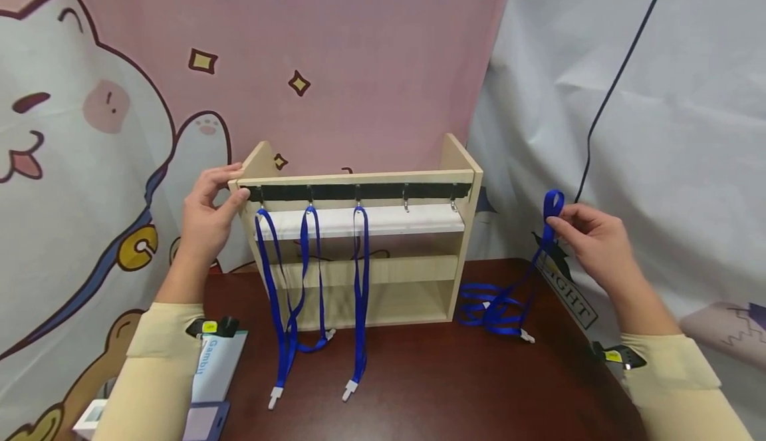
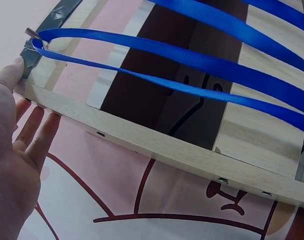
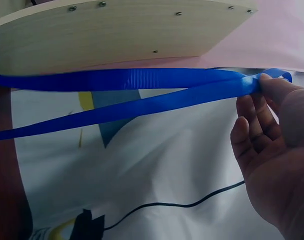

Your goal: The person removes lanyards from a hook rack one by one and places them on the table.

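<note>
A light wooden rack point(image 1: 419, 269) stands on the table, with a black strip point(image 1: 383, 192) and several metal hooks along its top front. My left hand point(image 1: 209, 205) holds its upper left corner, thumb at the strip's end and fingers on the outer side. Three blue lanyards point(image 1: 362, 294) hang from the left and middle hooks, white clips point(image 1: 350, 390) at their lower ends. The two right hooks point(image 1: 406, 204) hold nothing. Right of the rack, my right hand point(image 1: 598, 238) pinches a blue lanyard point(image 3: 182, 100) just below its loop, between thumb and fingers.
More blue lanyard strap point(image 1: 497, 314) lies coiled on the dark table point(image 1: 455, 388) beside the rack's right side. A Gambit box point(image 1: 224, 361) is near the left forearm. Patterned cloth point(image 1: 371, 42) hangs behind, and a black cable point(image 1: 625, 62) runs down the grey cloth at right.
</note>
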A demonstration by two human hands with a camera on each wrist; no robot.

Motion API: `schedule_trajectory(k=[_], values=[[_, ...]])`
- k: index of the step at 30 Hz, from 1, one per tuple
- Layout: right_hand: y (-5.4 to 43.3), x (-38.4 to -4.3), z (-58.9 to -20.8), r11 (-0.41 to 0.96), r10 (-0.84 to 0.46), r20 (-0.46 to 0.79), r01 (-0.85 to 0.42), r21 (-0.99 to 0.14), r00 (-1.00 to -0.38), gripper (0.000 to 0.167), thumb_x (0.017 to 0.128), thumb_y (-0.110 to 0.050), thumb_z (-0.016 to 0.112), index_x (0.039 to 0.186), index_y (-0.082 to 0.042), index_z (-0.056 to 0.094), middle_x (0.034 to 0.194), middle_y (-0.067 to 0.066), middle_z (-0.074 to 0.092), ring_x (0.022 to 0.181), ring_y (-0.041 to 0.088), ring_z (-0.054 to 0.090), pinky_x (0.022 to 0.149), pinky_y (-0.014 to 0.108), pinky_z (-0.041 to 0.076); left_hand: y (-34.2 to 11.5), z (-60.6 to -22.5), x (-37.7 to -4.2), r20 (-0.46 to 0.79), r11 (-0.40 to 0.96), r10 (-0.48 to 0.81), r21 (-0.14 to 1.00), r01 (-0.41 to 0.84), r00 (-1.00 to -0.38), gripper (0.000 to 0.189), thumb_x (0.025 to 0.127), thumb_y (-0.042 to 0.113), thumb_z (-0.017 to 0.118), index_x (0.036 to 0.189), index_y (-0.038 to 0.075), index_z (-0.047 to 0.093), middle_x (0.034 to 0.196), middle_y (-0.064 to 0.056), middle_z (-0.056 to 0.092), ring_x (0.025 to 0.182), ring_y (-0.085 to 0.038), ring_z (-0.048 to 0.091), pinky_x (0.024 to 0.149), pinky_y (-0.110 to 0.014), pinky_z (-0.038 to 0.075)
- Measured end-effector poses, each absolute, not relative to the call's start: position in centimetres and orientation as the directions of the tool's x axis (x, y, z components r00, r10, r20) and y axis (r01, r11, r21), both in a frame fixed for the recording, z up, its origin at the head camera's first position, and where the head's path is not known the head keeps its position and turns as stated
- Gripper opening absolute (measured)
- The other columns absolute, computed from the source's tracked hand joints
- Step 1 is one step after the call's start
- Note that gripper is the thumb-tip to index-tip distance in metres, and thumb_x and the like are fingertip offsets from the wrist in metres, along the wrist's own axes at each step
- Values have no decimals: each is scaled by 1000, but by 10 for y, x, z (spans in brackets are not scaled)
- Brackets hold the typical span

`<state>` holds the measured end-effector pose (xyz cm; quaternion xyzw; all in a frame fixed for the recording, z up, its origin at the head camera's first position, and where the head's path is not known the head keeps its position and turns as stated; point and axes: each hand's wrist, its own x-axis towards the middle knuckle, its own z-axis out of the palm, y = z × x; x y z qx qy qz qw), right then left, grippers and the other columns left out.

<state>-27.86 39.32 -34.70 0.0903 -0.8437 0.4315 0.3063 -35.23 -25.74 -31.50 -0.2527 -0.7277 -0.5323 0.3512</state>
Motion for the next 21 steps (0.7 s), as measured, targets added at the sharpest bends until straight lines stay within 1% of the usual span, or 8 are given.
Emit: schedule_trajectory(k=[7, 9, 13, 15, 18, 21], values=[[392, -279, -362, 587, 89, 601, -446, -675, -794, 15, 107, -6, 73, 110, 9, 72, 84, -8, 73, 72, 6, 63, 61, 13, 52, -257, -314, -352, 775, 301, -10, 605, 737, -632, 32, 106, -1, 72, 138, -2, 70, 153, -9, 61, 127, -18, 60, 86, -16, 62], [392, -278, -367, 574, 89, 603, -454, -681, -793, 13, 107, -3, 72, 107, 10, 71, 82, -8, 73, 70, 5, 63, 59, 14, 51, -257, -314, -352, 774, 300, -12, 606, 736, -633, 32, 106, -1, 72, 138, -2, 70, 153, -9, 61, 128, -18, 60, 87, -16, 61], [398, -276, -384, 544, 106, 575, -437, -716, -811, 10, 107, -2, 71, 104, 8, 70, 80, -9, 73, 68, 5, 64, 58, 15, 52, -256, -314, -352, 776, 298, -13, 606, 738, -631, 33, 106, -2, 72, 138, -3, 70, 152, -8, 61, 129, -18, 60, 87, -16, 61], [401, -274, -392, 521, 111, 561, -433, -736, -820, 10, 107, -3, 71, 104, 7, 70, 80, -9, 74, 69, 5, 65, 60, 14, 54, -256, -314, -352, 774, 295, -14, 608, 737, -634, 32, 106, -1, 72, 138, -3, 70, 152, -8, 61, 129, -19, 60, 87, -16, 61], [405, -270, -402, 507, 113, 546, -425, -750, -830, 11, 107, -4, 72, 103, 7, 70, 80, -6, 73, 71, 6, 66, 64, 14, 56, -255, -314, -351, 769, 294, -17, 615, 732, -639, 32, 106, 0, 72, 138, -4, 69, 152, -7, 61, 130, -19, 60, 88, -16, 61], [409, -264, -412, 518, 113, 526, -402, -755, -843, 13, 108, -8, 73, 105, 5, 70, 79, -5, 73, 72, 6, 66, 65, 15, 57, -255, -314, -352, 766, 298, -20, 618, 728, -642, 33, 106, 1, 72, 139, -3, 69, 152, -7, 61, 130, -19, 59, 89, -15, 61]])
